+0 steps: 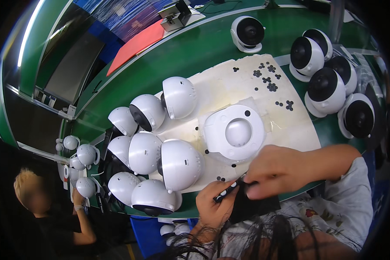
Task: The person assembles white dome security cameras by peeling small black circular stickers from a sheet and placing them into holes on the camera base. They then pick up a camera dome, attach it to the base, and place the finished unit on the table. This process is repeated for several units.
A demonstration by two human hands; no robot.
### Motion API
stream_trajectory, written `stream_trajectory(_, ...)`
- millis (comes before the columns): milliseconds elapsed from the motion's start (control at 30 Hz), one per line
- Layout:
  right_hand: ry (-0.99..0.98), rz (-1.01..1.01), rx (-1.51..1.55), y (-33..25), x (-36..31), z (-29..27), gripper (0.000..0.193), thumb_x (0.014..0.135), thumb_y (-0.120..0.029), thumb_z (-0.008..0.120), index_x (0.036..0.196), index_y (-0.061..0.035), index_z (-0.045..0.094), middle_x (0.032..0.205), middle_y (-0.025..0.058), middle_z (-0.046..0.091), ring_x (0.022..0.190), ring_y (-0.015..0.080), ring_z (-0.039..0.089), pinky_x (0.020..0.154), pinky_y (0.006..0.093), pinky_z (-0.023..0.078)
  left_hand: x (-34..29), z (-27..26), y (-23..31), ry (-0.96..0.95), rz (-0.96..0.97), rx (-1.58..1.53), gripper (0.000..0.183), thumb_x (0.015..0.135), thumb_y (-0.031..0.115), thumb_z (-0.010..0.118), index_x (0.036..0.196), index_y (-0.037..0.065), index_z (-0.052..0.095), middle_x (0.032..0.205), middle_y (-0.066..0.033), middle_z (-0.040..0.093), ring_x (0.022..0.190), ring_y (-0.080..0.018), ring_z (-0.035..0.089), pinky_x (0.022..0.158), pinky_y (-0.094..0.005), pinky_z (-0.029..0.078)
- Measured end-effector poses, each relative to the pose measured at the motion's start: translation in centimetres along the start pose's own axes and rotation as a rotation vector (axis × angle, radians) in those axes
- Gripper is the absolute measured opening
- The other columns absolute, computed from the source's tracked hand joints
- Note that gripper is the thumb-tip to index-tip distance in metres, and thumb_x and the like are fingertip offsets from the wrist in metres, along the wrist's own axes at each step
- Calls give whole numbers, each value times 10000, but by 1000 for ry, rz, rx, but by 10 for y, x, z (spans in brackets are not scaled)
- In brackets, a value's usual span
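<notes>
My left hand (214, 203) is closed on a black sheet (258, 208), low at the front edge of the table. White round spots run along the sheet's bent edge. Over the sheet, my right hand (275, 171) has its fingertips pinched together at that edge; whatever they grip is hidden. Just beyond both hands lies a white round camera stand (214, 136) on clear film, its base ring facing up. One black round pad (247, 113) sits on the ring.
Several white ball-shaped cameras (180, 162) crowd the left of the cream board (229, 71). More cameras with black fronts (327, 84) stand at right, and one (248, 34) at the back. Loose black pads (272, 87) dot the board. A co-worker (43, 208) handles cameras at far left.
</notes>
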State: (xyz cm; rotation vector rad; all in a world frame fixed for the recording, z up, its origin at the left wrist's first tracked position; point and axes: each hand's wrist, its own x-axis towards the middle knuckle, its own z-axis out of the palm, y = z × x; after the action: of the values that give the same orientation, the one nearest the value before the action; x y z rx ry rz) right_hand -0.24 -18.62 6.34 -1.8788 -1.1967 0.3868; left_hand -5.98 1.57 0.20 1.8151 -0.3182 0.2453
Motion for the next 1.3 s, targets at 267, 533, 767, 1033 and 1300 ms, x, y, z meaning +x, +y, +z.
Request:
stream_trajectory(267,788,-163,-145,26,16,-8,474,788,29,506,1235,-77,387,978,94,494,754,137,512,661,263,415,9,9,-9,21,232,214,247,620,-40,683,852,33,644,1233,-230,406,896,-222,552,629,-257,471)
stream_trajectory(533,625,-19,-68,32,44,-20,586,775,69,488,1295,-70,257,1067,110,423,825,114,536,703,243,399,16,10,-14,-123,214,176,284,608,-57,657,878,28,646,1314,-289,316,831,-237,588,589,-248,478)
stream_trajectory(767,645,25,-10,30,45,-20,584,773,70,481,1297,-80,271,1037,103,438,801,122,531,696,236,403,16,12,-17,-109,208,195,257,657,-2,648,907,59,651,1358,-269,246,862,-236,580,607,-265,466)
stream_trajectory(1033,705,-33,-50,36,45,-16,532,777,57,492,1269,-90,352,1003,102,480,734,162,524,686,247,428,18,11,-18,-159,219,209,251,624,-53,645,869,5,647,1351,-310,222,785,-216,597,615,-256,487)
stream_trajectory(1300,577,-287,-823,35,34,-16,503,745,10,570,1211,-121,432,925,71,572,834,245,560,791,390,414,19,11,-21,-155,223,197,279,675,-1,612,947,58,632,1366,-267,230,807,-252,606,661,-302,497)
